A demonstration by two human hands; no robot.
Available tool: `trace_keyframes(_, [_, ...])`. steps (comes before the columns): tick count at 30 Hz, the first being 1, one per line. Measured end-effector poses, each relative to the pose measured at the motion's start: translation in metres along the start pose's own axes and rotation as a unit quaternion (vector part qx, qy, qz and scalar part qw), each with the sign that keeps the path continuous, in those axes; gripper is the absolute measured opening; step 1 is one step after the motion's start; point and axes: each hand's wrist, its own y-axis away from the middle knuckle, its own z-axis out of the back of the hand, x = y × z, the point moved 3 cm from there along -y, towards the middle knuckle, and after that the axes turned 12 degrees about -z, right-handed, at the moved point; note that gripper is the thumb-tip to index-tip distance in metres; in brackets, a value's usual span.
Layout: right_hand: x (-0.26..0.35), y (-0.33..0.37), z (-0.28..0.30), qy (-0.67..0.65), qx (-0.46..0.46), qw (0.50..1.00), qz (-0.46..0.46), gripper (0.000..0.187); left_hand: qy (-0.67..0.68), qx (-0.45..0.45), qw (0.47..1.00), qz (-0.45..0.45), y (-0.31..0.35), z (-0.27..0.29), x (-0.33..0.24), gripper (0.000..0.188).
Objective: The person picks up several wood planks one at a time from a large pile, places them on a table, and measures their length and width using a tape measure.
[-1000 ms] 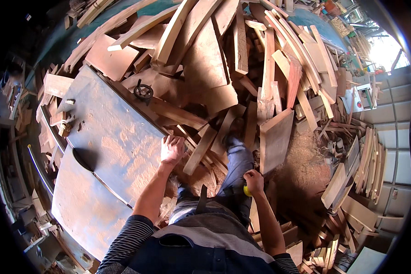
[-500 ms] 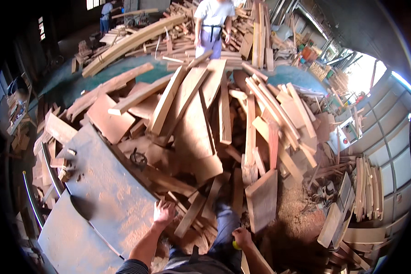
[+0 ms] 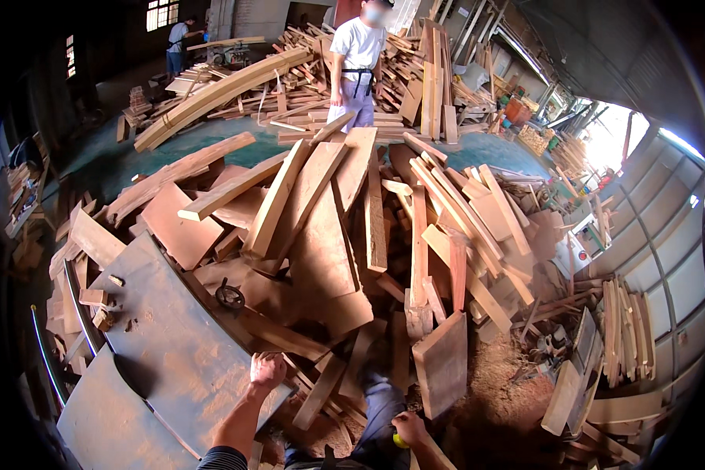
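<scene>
My left hand (image 3: 268, 369) is at the right edge of a grey metal machine table (image 3: 176, 345) dusted with sawdust. Its fingers are curled down over that edge, with the tips partly hidden. Low in the middle, beside my dark trouser leg (image 3: 380, 395), my right hand (image 3: 409, 428) is closed around a small rounded yellow object (image 3: 400, 442), mostly covered by the fingers. Just ahead of my hands rises a big heap of loose boards (image 3: 321, 251). A wide, squarish board (image 3: 442, 364) leans upright in front of my right hand. A dark handwheel (image 3: 229, 297) sits beyond the table's edge.
Past the heap stands a person in a white shirt (image 3: 358, 47); another person (image 3: 178, 47) works far left. Long beams (image 3: 227, 92) and more stacked timber lie behind. Sawdust (image 3: 493, 384) covers the floor at right, near leaning planks (image 3: 572, 384). A curved metal bar (image 3: 48, 356) lies left.
The view has tipped up slightly, so the scene sits lower in the picture. The person in the white shirt has turned somewhat sideways. Both my hands stay in about the same places.
</scene>
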Motion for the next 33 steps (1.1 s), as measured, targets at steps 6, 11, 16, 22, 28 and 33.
trace_keyframes(6, [-0.003,-0.008,-0.003,-0.025,0.010,1.000,-0.014,0.024,0.004,0.133,0.990,0.054,-0.013,0.004,-0.005,0.022])
trace_keyframes(11, [-0.011,-0.052,-0.013,0.194,-0.018,0.927,0.322,0.020,-0.002,0.131,0.989,0.062,-0.019,-0.010,0.001,0.024])
trace_keyframes(16, [0.079,-0.113,0.020,-0.239,0.085,0.967,0.003,0.019,-0.008,0.161,0.981,0.104,-0.018,-0.007,0.001,0.020])
trace_keyframes(22, [0.171,-0.260,0.032,-0.110,0.058,0.990,0.065,0.046,-0.018,0.108,0.990,0.090,-0.038,-0.007,-0.006,0.015])
trace_keyframes(28, [0.288,-0.405,0.028,0.051,-0.001,0.997,0.064,0.080,-0.030,0.129,0.984,0.116,-0.048,-0.005,-0.009,0.012])
trace_keyframes(33, [0.336,-0.516,0.018,0.049,-0.011,0.998,0.048,0.111,-0.031,0.137,0.983,0.117,-0.045,-0.019,-0.002,0.011])
